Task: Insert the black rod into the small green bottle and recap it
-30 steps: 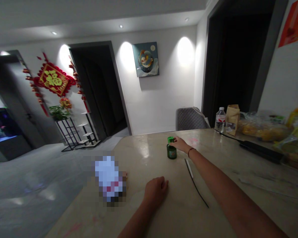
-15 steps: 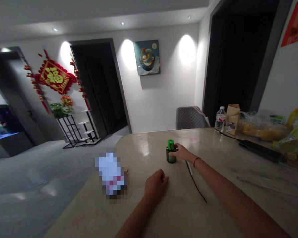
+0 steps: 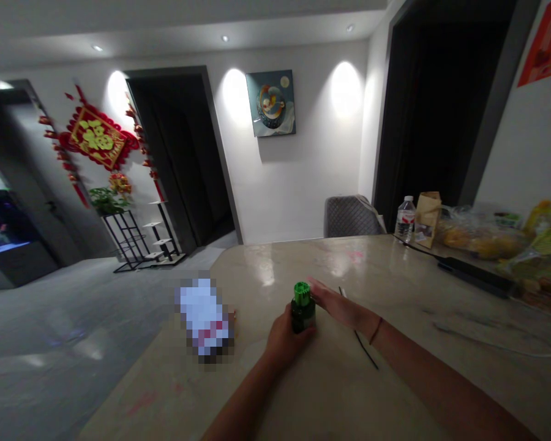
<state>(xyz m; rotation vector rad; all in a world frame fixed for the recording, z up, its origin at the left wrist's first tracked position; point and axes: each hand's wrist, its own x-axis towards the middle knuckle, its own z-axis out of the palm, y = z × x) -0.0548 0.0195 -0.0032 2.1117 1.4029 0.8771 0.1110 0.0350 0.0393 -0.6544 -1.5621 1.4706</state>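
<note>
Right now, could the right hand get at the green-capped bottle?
Probably yes: the right hand is open close beside the bottle, with nothing between them. The left hand is wrapped around its lower body, but the bright green cap looks free.

I read dim room light from ceiling downlights (image 3: 224, 38) and wall washes (image 3: 346, 89). Glare streaks the bench (image 3: 266, 264); frame edges bow, and one patch (image 3: 204, 318) is pixelated.

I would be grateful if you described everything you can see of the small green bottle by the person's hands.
The small green bottle stands upright, with a squat, dark green body that looks like glass and a bright green ridged cap. Any label is unreadable. The left hand grips its side, and the right hand's fingertips lie close by, contact unclear. Whether it rests on the tabletop cannot be told.
</note>
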